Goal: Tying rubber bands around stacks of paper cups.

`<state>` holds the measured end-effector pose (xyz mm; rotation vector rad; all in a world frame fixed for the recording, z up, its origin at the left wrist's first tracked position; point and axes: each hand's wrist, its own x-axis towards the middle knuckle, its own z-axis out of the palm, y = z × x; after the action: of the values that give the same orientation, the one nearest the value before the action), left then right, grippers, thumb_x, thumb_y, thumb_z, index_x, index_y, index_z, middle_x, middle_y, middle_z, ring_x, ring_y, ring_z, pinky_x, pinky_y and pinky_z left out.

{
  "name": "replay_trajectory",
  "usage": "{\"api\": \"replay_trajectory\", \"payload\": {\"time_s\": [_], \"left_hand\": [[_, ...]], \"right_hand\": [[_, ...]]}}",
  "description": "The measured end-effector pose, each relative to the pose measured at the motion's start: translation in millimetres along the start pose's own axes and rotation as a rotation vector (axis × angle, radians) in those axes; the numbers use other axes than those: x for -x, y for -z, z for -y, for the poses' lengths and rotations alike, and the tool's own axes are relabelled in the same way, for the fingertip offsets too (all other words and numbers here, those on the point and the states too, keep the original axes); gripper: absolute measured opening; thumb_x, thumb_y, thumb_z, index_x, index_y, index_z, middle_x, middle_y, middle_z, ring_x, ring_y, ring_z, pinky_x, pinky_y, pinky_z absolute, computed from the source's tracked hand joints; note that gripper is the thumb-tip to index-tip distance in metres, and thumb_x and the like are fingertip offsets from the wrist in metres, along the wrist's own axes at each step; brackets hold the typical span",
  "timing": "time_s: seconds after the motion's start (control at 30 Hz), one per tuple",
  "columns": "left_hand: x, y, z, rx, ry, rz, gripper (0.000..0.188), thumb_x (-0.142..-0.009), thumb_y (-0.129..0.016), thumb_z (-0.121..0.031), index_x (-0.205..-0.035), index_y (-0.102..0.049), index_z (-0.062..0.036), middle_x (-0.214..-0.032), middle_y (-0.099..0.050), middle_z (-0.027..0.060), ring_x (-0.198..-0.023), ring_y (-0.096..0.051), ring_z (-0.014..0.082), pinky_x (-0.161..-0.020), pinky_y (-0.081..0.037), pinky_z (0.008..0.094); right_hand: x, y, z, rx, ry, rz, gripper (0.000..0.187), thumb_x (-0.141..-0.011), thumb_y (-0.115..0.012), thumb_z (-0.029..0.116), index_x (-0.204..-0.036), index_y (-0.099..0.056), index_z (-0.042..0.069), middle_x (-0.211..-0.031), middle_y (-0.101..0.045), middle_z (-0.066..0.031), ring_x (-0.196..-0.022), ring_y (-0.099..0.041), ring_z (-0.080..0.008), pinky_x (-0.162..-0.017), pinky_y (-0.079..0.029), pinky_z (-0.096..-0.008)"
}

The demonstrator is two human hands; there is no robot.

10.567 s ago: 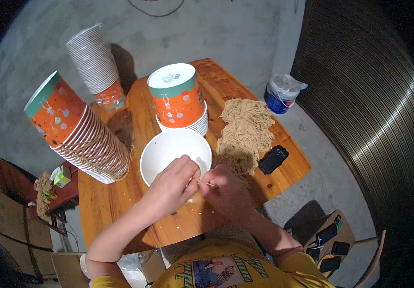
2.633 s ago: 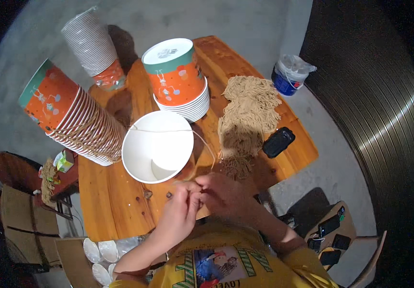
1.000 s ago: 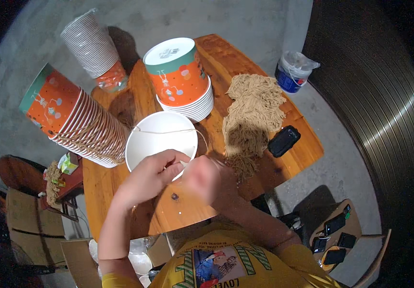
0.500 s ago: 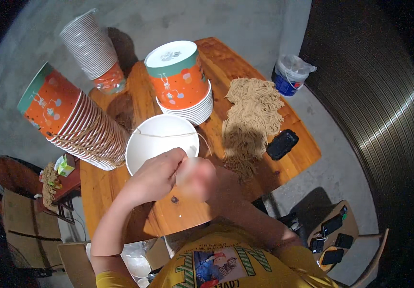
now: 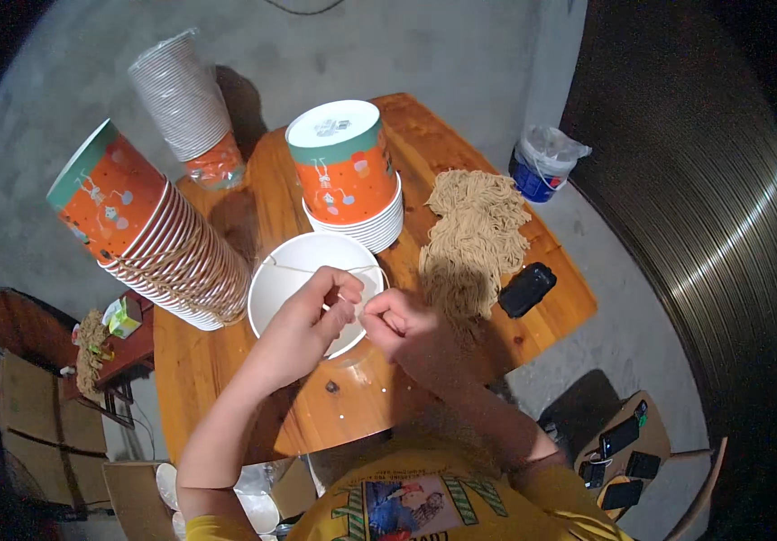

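A white paper bucket (image 5: 269,305) stands mouth up near the middle of the wooden table. A thin tan string (image 5: 296,269) runs across its mouth and curves down at the right rim. My left hand (image 5: 312,316) is over the bucket, thumb and fingers pinched on a string end. Close beside it, at the right rim, my right hand (image 5: 397,326) is closed with its fingertips on the string. The fingers partly hide where the string passes between the hands. A bundle of tan string (image 5: 474,239) lies to the right.
A leaning stack of orange buckets (image 5: 172,243) with strings across it stands at left. Upside-down nested buckets (image 5: 343,176) stand behind the white one, and a plastic-wrapped stack (image 5: 181,104) at back left. A black case (image 5: 527,290) lies near the table's right edge.
My hands have drawn slightly apart, and the left has moved up over the bucket's mouth. The whole view has shifted a little, with the table lower in the picture.
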<state>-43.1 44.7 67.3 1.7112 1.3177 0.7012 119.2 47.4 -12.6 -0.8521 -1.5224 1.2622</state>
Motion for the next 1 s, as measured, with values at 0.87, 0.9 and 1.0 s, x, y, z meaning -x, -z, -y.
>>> {"api": "replay_trajectory", "payload": {"time_s": [0.87, 0.9, 1.0], "left_hand": [[-14.6, -12.5, 13.2, 0.389, 0.118, 0.209, 0.014, -0.089, -0.057, -0.014, -0.099, -0.059, -0.0036, -0.085, -0.054, -0.0039, -0.075, -0.045, 0.0036, -0.068, -0.039, 0.0183], [-14.9, -11.3, 8.6, 0.400, 0.155, 0.232, 0.015, -0.089, -0.058, -0.015, -0.100, -0.060, -0.0038, -0.085, -0.054, -0.0041, -0.075, -0.045, 0.0042, -0.068, -0.039, 0.0188], [-15.7, -3.6, 15.7, 0.407, 0.174, 0.300, 0.017, -0.089, -0.060, -0.018, -0.100, -0.060, -0.0043, -0.083, -0.055, -0.0037, -0.073, -0.046, 0.0056, -0.066, -0.040, 0.0200]], "right_hand": [[-39.8, 35.0, 30.3, 0.286, 0.440, 0.251, 0.009, -0.083, -0.056, 0.001, -0.090, -0.053, 0.005, -0.074, -0.051, -0.0009, -0.062, -0.048, -0.0083, -0.056, -0.038, -0.0231], [-43.2, 36.9, 24.8, 0.326, 0.556, 0.214, 0.009, -0.083, -0.057, 0.002, -0.091, -0.054, 0.005, -0.074, -0.053, -0.0025, -0.062, -0.050, -0.0107, -0.056, -0.039, -0.0246], [-51.3, 40.2, 20.4, 0.542, 0.806, 0.156, 0.012, -0.082, -0.061, 0.006, -0.092, -0.055, 0.005, -0.078, -0.056, -0.0047, -0.066, -0.053, -0.0156, -0.057, -0.041, -0.0278]]}}
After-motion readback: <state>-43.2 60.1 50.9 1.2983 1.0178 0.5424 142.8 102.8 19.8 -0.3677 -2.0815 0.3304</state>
